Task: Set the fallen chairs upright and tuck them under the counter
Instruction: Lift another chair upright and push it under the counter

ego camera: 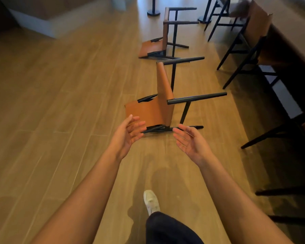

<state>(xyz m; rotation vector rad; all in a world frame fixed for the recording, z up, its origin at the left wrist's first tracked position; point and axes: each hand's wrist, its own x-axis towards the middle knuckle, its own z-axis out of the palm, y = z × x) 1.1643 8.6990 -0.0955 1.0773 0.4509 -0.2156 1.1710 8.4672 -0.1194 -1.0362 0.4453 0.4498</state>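
Two chairs with tan leather seats and black legs lie tipped on their backs on the wooden floor. The nearer fallen chair is straight ahead, its legs pointing right toward the counter. The farther fallen chair lies beyond it in the same pose. My left hand hovers open just in front of the near chair's backrest, not touching it. My right hand is open, palm up, close to the chair's lower leg on the floor.
Upright chairs stand along the counter on the right, their black legs reaching into the walkway. Two black post bases stand at the back. A white wall base is far left. My white shoe is on the floor below.
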